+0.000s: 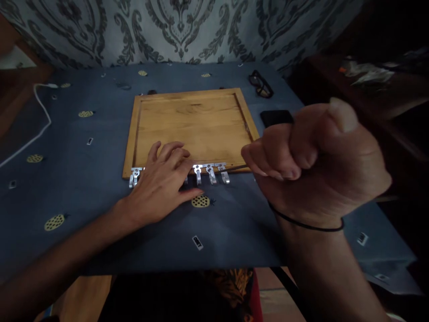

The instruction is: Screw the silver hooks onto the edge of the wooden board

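Note:
A framed wooden panel (191, 120) lies flat on the blue patterned tablecloth. Along its near edge sits a row of several metal hinges (212, 173). My left hand (164, 179) rests over the hinges and the panel's near edge, fingers spread, covering some of the hinges. Closed in a fist, my right hand (315, 156) is raised at the panel's right side, around a thin metal shaft (237, 168) like a screwdriver's. The shaft points left, its tip near the rightmost hinge; its handle is hidden in the fist.
Black-framed glasses (260, 84) lie beyond the panel's right corner, with a dark flat object (276, 118) nearer, partly behind my right hand. A white cable (43, 107) runs along the left. A patterned curtain (181, 31) hangs behind the table, and a dark shelf (368, 85) stands at right.

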The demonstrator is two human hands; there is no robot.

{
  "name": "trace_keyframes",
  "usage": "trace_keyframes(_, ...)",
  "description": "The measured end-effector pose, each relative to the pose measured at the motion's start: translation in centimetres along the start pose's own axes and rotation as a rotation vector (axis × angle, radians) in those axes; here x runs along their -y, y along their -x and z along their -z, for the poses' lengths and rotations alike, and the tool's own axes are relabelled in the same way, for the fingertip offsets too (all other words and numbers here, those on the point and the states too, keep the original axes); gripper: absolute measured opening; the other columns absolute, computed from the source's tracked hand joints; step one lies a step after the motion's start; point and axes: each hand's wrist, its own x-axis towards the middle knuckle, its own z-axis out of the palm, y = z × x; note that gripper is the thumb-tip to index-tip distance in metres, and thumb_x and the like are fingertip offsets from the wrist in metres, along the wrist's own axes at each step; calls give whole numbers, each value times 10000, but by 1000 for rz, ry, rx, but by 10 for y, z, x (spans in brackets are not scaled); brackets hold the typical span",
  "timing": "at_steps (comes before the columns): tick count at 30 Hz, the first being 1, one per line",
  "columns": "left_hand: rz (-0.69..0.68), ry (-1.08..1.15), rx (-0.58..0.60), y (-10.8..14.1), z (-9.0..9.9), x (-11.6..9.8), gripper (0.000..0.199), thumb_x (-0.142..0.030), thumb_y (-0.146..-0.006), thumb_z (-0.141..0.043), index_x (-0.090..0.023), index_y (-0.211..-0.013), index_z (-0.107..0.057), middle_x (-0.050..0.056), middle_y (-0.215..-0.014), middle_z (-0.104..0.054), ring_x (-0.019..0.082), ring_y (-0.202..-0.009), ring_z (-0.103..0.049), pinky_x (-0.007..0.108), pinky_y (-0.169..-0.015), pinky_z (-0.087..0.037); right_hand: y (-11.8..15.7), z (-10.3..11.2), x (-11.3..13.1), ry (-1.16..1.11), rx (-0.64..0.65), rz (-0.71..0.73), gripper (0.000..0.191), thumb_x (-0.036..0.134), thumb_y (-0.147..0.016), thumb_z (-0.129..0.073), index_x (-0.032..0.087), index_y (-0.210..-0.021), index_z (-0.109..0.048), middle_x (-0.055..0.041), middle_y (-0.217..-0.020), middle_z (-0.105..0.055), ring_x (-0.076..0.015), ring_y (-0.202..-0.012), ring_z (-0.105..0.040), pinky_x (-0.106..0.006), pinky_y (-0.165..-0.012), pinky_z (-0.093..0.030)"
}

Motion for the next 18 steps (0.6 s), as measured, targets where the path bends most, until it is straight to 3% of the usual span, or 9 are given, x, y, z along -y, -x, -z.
trace_keyframes(5, 10, 10, 7, -1, -2, 0, 421, -412, -897, -840, -98, -1157, -734, 172, -1251, -735, 428, -1372, -573, 668, -1173, -428, -1, -3, 8, -2, -30, 42, 802, 522, -999, -699, 159, -467, -222, 55, -395, -149, -42, -335, -201, -260, -375, -139)
trace_keyframes(10, 34, 36, 7, -2, -4, 0, 305, -367, -930, -800, -147, -1133, -739, 136, -1246, -744, 398, -1378, -570, 635, -1174, -432, -4, -2, 12, 92, 8, 73, 855, 674, -1034, -542, 158, -468, -162, 36, -411, -80, -56, -309, -165, -273, -349, -138)
trace_keyframes(18, 47, 40, 6, -1, -6, -1, 319, -344, -917, -817, -123, -1132, -736, 154, -1268, -736, 403, -1375, -566, 638, -1169, -443, -4, -1, 11, 151, -113, 77, 794, 706, -1008, -544, 229, -446, -251, 39, -411, -88, -104, -306, -184, -327, -322, -148)
